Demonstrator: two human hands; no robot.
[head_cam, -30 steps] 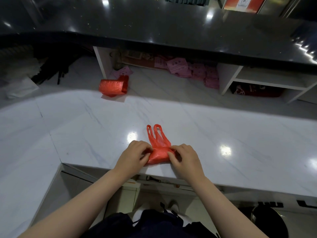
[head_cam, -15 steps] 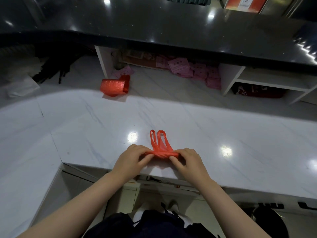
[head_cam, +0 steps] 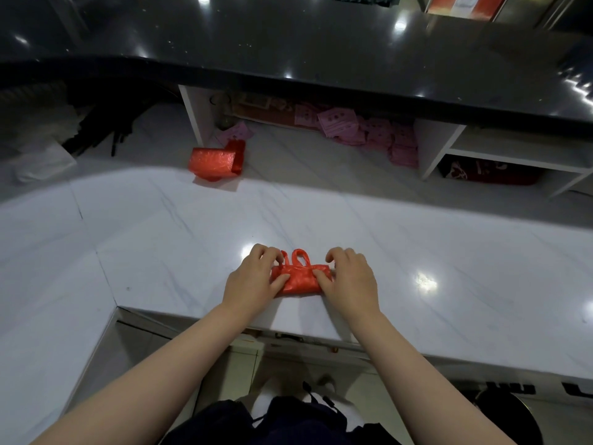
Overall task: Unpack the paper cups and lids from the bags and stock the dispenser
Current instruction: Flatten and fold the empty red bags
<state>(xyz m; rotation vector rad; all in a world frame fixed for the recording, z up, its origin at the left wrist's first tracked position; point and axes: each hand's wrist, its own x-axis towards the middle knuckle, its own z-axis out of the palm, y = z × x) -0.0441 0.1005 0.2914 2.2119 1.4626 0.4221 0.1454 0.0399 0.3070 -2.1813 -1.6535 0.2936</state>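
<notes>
A small red plastic bag (head_cam: 300,279) lies folded into a short roll on the white marble counter (head_cam: 417,239), near its front edge. Only its two handle loops stick out at the far side. My left hand (head_cam: 253,277) grips the roll's left end, thumb on top and fingers curled over the far side. My right hand (head_cam: 349,277) grips the right end the same way. No cups, lids or dispenser are in view.
A second folded red bag (head_cam: 216,160) lies further back on the counter. Behind it, pink paper slips (head_cam: 356,130) sit in an open shelf under a raised black counter (head_cam: 288,43). A white shelf unit (head_cam: 500,155) stands at the right.
Both hands have rolled the red bag away from me. More of the bag is wound into the roll, and less of the handles shows beyond it.
</notes>
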